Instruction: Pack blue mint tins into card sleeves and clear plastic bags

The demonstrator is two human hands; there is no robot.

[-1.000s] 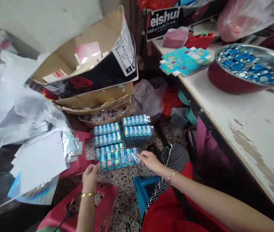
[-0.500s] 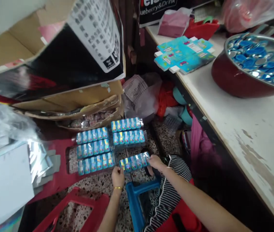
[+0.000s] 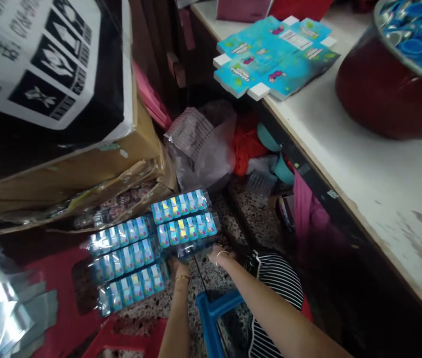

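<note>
My left hand (image 3: pixel 178 268) and my right hand (image 3: pixel 215 252) are closed at the two ends of a clear plastic pack of small blue pieces (image 3: pixel 191 248). Only a narrow strip of this pack shows, just below the near edge of two similar packs. Those two, an upper pack (image 3: pixel 179 206) and a lower pack (image 3: pixel 187 229), lie one above the other. To their left lie three more packs: a top one (image 3: pixel 120 235), a middle one (image 3: pixel 123 260) and a near one (image 3: pixel 132 288). My fingertips are partly hidden.
A red stool (image 3: pixel 56 283) stands under the left packs, a blue stool (image 3: pixel 211 309) by my knees. Large cartons (image 3: pixel 65 169) crowd the left. On the white table (image 3: pixel 389 179) are a flattened turquoise box (image 3: pixel 270 57) and a dark red bowl (image 3: pixel 378 94) of blue-and-silver pieces.
Both hands have moved the held pack from the open floor up against the near edge of the right-hand packs, turning it nearly edge-on. The view has shifted closer to the cartons.
</note>
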